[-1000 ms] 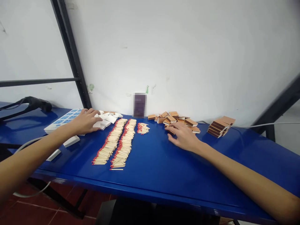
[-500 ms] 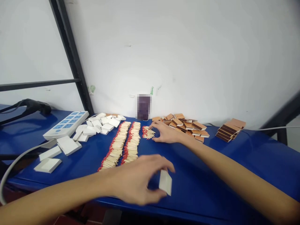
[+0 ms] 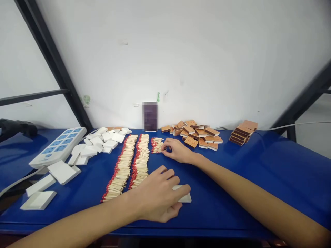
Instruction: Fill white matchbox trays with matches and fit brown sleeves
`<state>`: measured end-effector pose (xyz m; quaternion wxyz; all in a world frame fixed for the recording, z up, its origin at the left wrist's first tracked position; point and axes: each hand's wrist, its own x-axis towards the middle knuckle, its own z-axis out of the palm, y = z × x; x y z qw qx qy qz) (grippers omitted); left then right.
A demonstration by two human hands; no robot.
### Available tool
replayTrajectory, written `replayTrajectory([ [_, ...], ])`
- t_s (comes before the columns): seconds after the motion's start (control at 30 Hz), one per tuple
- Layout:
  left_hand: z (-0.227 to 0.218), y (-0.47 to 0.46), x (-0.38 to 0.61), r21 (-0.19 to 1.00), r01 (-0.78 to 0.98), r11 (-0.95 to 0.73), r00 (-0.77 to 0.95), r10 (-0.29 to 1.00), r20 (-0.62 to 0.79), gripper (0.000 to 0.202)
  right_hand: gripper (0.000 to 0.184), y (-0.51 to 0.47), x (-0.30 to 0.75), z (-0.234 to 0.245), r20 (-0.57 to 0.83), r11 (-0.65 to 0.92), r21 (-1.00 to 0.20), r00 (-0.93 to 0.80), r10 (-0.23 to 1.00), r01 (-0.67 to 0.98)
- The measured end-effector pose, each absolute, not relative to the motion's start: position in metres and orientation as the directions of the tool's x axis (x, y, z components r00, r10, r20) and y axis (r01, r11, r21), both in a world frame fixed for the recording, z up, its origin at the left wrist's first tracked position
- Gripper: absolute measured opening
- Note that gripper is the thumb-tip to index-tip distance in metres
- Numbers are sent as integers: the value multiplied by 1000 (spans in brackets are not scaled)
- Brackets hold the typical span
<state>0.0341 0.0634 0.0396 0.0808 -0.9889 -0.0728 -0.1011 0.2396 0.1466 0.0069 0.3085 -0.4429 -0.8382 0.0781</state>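
My left hand [image 3: 160, 196] is closed on a white matchbox tray [image 3: 186, 197] low over the front of the table. The fingers cover most of that tray. Farther back, my right hand [image 3: 178, 151] pinches thumb and forefinger together at the right edge of a short pile of red-tipped matches [image 3: 156, 144]. How many matches sit between those fingertips is too small to tell. Two long rows of matches, a left row [image 3: 123, 162] and a right row [image 3: 140, 158], run from back to front, left of my right hand.
White trays [image 3: 97, 142] lie heaped at the left beside a power strip [image 3: 58, 146]. Brown filled matchboxes [image 3: 191, 142] are piled behind my right hand. A leaning stack of matchbox sleeves [image 3: 243, 132] stands farther right. A blurred dark rectangle [image 3: 150, 117] leans on the wall.
My right hand's fingers have closed from a spread grip to a pinch at the short match pile. My left hand has lowered the tray. The view has shifted slightly to the right.
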Motion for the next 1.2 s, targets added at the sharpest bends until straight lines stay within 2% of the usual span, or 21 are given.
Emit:
replayTrajectory([
  [0.17,35,60,34,-141,235,-962,948,195,251,34,7,143,237,2,478,588,-437,-377,793,681],
  [0.3,28,41,30,-170,333,-928,875,236,422,35,9,143,236,0,471,596,-439,-393,790,673],
  [0.37,24,27,30,-131,384,-914,800,258,541,29,8,143,237,-1,474,601,-449,-394,787,661],
  [0.43,18,12,33,-44,412,-910,703,287,650,24,8,143,237,-1,477,609,-458,-399,783,648],
  [0.53,10,-8,39,60,367,-928,580,279,766,22,8,142,238,0,485,638,-454,-429,762,621],
  [0.67,6,-21,36,109,334,-936,580,295,759,21,7,137,236,1,521,678,-422,-451,724,601],
  [0.77,7,-18,21,172,350,-921,606,363,708,19,8,132,234,1,488,676,-407,-479,729,614],
  [0.83,7,-14,11,188,329,-925,623,363,693,16,8,128,233,1,469,660,-416,-475,745,625],
  [0.97,8,-8,-2,155,285,-946,619,305,724,13,10,122,234,1,473,639,-434,-443,762,635],
  [1.2,-5,-3,-1,84,438,-895,675,389,627,10,9,123,233,1,437,601,-395,-433,788,695],
])
